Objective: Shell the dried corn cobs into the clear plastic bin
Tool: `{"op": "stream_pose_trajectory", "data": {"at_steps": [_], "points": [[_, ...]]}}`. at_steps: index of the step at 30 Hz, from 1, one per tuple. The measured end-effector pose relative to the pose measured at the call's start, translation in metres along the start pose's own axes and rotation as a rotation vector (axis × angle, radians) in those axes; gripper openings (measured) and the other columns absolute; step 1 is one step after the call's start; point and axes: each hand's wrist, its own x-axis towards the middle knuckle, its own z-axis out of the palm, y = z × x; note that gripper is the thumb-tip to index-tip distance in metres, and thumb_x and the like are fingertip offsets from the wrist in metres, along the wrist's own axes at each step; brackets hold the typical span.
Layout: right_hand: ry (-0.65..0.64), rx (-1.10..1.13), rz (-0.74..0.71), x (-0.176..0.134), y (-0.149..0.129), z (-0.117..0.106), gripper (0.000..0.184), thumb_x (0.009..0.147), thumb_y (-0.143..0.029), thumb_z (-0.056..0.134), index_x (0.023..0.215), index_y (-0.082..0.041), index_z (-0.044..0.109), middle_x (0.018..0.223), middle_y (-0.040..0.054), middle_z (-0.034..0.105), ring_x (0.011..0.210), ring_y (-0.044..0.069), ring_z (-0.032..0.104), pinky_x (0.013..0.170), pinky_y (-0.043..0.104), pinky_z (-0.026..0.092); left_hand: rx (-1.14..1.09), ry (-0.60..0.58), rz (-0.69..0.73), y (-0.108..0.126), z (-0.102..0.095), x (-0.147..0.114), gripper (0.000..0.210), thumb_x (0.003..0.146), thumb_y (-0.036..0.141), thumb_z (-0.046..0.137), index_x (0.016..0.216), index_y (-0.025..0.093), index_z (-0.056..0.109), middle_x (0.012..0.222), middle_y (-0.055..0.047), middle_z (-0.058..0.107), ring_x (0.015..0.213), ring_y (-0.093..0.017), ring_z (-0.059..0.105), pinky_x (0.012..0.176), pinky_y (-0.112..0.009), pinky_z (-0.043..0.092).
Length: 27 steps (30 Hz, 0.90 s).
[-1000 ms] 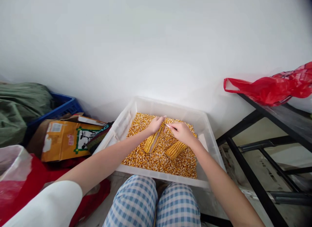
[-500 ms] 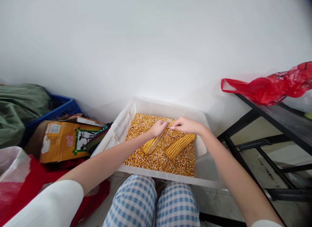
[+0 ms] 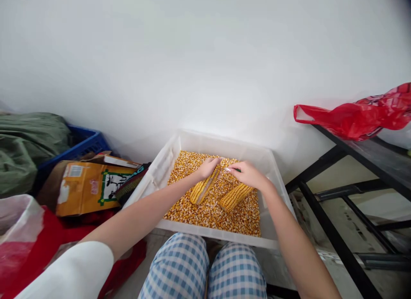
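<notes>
My left hand point(image 3: 208, 167) is closed around the far end of an ear of corn point(image 3: 202, 189), which slants over loose kernels point(image 3: 205, 213) in a translucent plastic bin point(image 3: 224, 235). A bare pale strip runs along this ear, between rows of yellow kernels. Just to the right, my right hand point(image 3: 246, 174) is closed in a pinch, a little apart from the ear. Something small and dark point(image 3: 238, 170) shows at its fingers; most of it is hidden and its kind is unclear. A second ear point(image 3: 234, 197), full of kernels, lies beneath my right wrist.
A white wall point(image 3: 205, 67) rises behind the bin. On the left are a blue crate point(image 3: 86, 142), a green sack point(image 3: 28, 149), an orange cardboard box point(image 3: 85, 189) and a red-and-white bag point(image 3: 19, 230). A black metal frame point(image 3: 324, 170) with a red plastic bag point(image 3: 349, 119) stands right.
My right hand has drawn slightly back to the right from the held ear, opening a small gap between the hands. The left hand keeps its hold. The view has shifted slightly.
</notes>
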Motion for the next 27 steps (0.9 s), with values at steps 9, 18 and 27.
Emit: {"op": "stream_pose_trajectory", "data": {"at_steps": [9, 18, 27], "points": [[0.147, -0.038, -0.040, 0.001, 0.001, 0.011, 0.028, 0.087, -0.027, 0.041, 0.090, -0.019, 0.068, 0.083, 0.0059, 0.069, 0.072, 0.017, 0.059, 0.067, 0.025, 0.039, -0.160, -0.100, -0.024, 0.000, -0.001, 0.000, 0.036, 0.079, 0.045, 0.039, 0.059, 0.017, 0.047, 0.045, -0.001, 0.051, 0.044, -0.016, 0.052, 0.050, -0.028, 0.042], [0.307, -0.015, 0.078, 0.007, 0.009, 0.023, 0.033, 0.085, -0.043, 0.040, 0.067, -0.019, 0.053, 0.053, -0.0029, 0.049, 0.049, 0.011, 0.041, 0.050, 0.023, 0.026, -0.179, -0.110, -0.028, -0.002, -0.004, 0.003, 0.042, 0.080, 0.050, 0.037, 0.066, 0.015, 0.054, 0.051, -0.002, 0.056, 0.050, -0.017, 0.053, 0.056, -0.030, 0.045], [0.341, 0.344, 0.050, 0.027, 0.004, 0.065, 0.032, 0.075, -0.048, 0.054, 0.072, -0.022, 0.035, 0.060, -0.0060, 0.038, 0.052, 0.010, 0.040, 0.050, 0.023, 0.030, -0.355, -0.378, 0.037, -0.004, -0.003, 0.002, 0.050, 0.083, 0.053, 0.029, 0.065, 0.015, 0.056, 0.055, -0.004, 0.057, 0.043, -0.015, 0.052, 0.051, -0.030, 0.044]]}}
